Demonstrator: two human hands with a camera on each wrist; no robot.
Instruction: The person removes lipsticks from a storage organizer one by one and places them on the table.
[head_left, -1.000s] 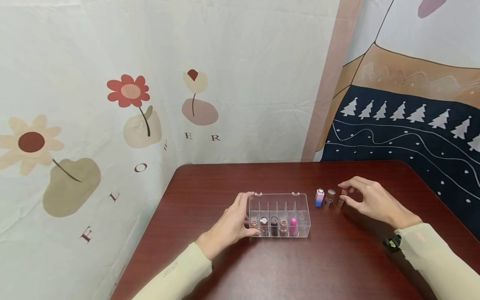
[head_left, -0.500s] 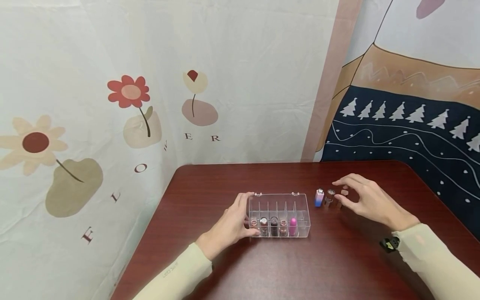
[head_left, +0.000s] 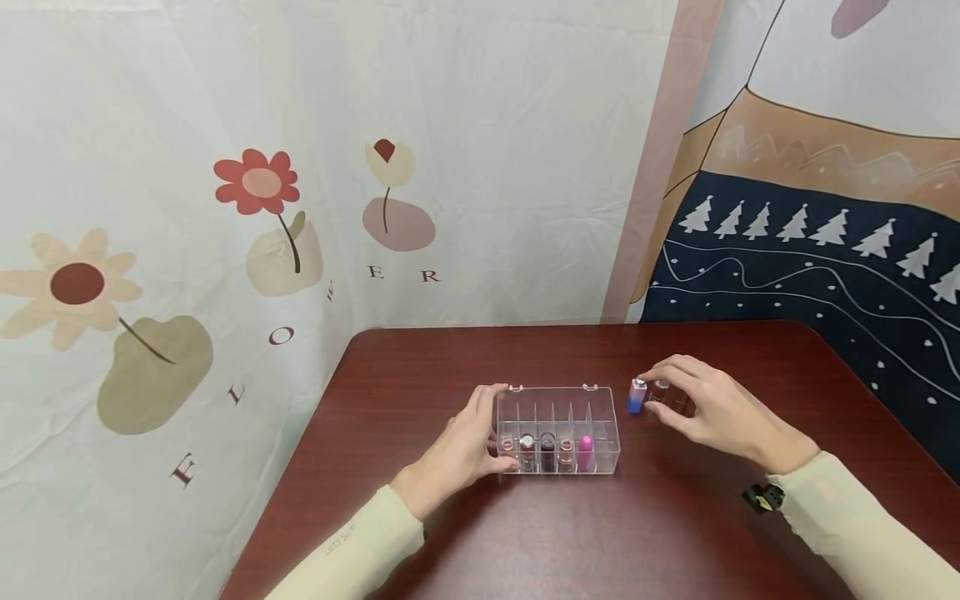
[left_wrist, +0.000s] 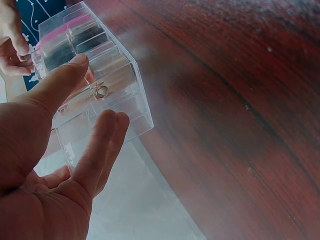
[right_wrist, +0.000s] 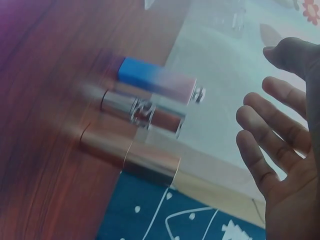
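Note:
My left hand (head_left: pixel 461 442) holds the left end of a clear divided lipstick organizer (head_left: pixel 616 457), thumb at the front and fingers at the back. Several lipsticks stand in its front row, among them a dark one (head_left: pixel 547 454) and a bright pink one (head_left: pixel 585 454). My right hand (head_left: pixel 716 412) hovers by three upright tubes to the right, thumb and fingers spread. In the right wrist view these are a blue-to-pink lipstick (right_wrist: pixel 155 80), a silver tube with a clear section (right_wrist: pixel 117 102) and a gold-brown lipstick (right_wrist: pixel 150 162); the fingers look apart from them.
Everything stands on a dark red-brown table (head_left: pixel 525 533) with rounded far corners. A pale flower-printed cloth (head_left: pixel 510 167) hangs behind it. At the right is a dark blue cloth (head_left: pixel 810 275) with white trees.
My right hand has come away from the gold-brown lipstick and moved left, toward the silver and blue-pink tubes. The left hand and organizer stay in place.

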